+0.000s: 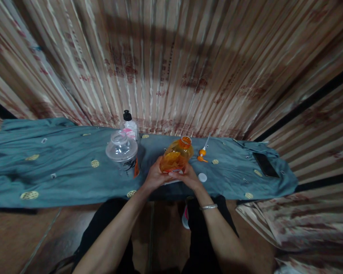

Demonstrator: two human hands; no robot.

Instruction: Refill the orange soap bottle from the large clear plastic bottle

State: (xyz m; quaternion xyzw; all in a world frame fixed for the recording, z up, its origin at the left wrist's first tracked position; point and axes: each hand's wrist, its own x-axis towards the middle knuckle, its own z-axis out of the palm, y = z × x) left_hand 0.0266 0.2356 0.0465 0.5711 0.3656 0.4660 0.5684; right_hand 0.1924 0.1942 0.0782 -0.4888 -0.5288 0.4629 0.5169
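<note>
An orange see-through plastic bottle [181,149] stands near the middle of the cloth, its round neck open at the top and leaning slightly away. Both hands are wrapped round its lower front: my left hand [156,174] from the left, my right hand [191,176] from the right, thumbs almost meeting. What lies under the palms is hidden. Just right of the bottle lies an orange pump head [201,153] with a thin clear tube. A white round cap [202,177] is close to my right wrist.
Left of the bottle are a clear plastic cup with a domed lid [121,148] and a clear bottle with a black top [128,121]. A dark phone [265,165] lies at the right end of the blue-green cloth [71,167]. A patterned curtain [160,76] hangs behind.
</note>
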